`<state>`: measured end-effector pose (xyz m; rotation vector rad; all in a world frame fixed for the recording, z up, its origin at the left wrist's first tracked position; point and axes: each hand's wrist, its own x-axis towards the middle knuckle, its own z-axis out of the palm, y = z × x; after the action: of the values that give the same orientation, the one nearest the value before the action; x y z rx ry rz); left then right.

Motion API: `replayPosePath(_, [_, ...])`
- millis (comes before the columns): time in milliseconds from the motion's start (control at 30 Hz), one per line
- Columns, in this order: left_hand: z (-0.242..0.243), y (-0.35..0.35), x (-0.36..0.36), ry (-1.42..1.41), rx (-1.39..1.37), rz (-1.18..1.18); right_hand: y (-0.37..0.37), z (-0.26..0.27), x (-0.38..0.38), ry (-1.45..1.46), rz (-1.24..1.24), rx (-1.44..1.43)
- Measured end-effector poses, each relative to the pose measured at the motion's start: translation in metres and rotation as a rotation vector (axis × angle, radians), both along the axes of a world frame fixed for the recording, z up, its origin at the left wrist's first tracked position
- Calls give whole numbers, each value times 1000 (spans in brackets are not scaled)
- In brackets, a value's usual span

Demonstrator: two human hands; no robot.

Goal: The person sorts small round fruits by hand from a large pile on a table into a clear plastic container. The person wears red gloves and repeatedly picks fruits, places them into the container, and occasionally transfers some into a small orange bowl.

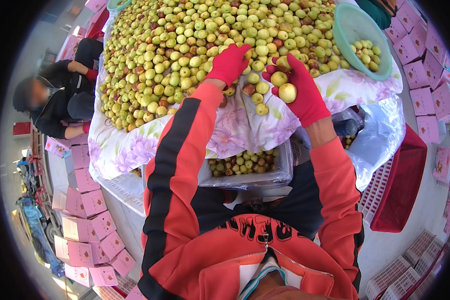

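Note:
A broad heap of green, yellow and brown-red jujubes (pixel 195 48) covers the table in front of me. My left hand (pixel 229 64), in a red glove, reaches into its near edge with bent fingers. A jujube shows by those fingertips, but whether they grip it is hidden. My right hand (pixel 306 90), gloved alike, is turned palm up and cradles several jujubes (pixel 287 93) against its fingers. Between the hands, a few loose jujubes (pixel 261 109) lie on the white cloth (pixel 228 129) with purple flowers.
A green plastic bowl (pixel 343 28) with some jujubes leans at the heap's right. Below the table edge sits a plastic-lined box (pixel 243 182) of jujubes. A red-lined crate (pixel 401 187) stands at right. Another person (pixel 56 93) sits at left. Pink cartons (pixel 84 251) line both sides.

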<state>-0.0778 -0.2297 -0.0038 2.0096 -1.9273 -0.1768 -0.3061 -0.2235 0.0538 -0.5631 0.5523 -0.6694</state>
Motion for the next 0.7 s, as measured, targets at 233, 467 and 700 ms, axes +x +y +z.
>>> replayPosePath(233, [-2, -11, -5, -5, 56, -28, 0, -2, 2, -7, 7, -3])
replayPosePath(467, [27, 21, -11, 1599, 45, -38, -1, 2, -2, -128, 13, 114])
replayPosePath(700, [64, 42, -52, 1935, -65, -267, 8, 13, 2, -181, 7, 129])
